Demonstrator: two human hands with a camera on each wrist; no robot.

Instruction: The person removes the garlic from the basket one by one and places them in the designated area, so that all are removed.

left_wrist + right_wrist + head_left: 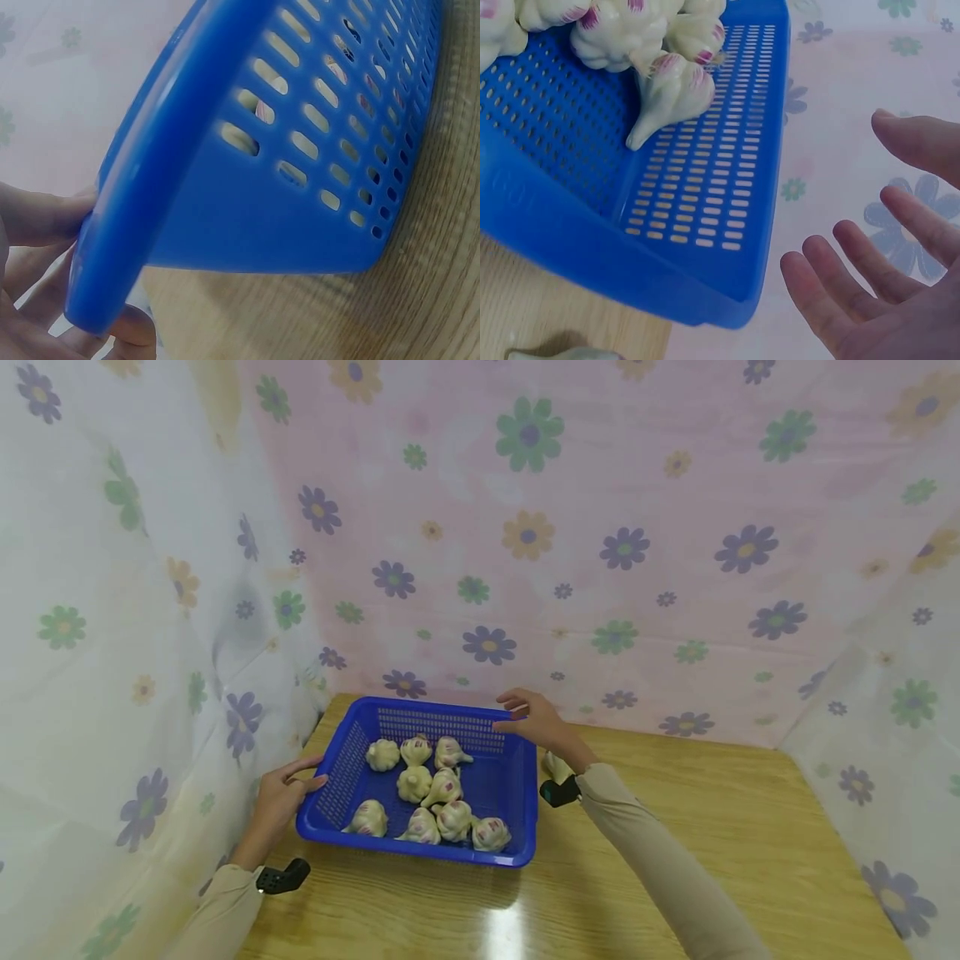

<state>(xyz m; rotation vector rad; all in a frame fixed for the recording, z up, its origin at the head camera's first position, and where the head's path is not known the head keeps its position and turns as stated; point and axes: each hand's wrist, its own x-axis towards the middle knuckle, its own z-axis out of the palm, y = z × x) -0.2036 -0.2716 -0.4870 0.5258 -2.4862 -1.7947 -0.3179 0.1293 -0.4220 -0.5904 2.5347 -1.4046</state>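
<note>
A blue plastic basket [420, 849] with slotted walls stands on the wooden table and holds several garlic bulbs [414, 783], whitish with purple marks. My left hand [276, 797] grips the rim at the basket's left side. Its thumb and fingers come round the rim from both sides in the left wrist view. At the far right corner, my right hand [542, 723] hovers beside the rim with fingers spread. The right wrist view shows those fingers [862, 262] apart from the basket, with nothing in them. One more garlic bulb [556, 767] lies on the table, partly hidden by my right wrist.
Flower-printed sheets [600, 527] hang behind and on both sides of the table. The wooden tabletop [690, 810] extends to the right of the basket and in front of it. Each wrist wears a black device [283, 877].
</note>
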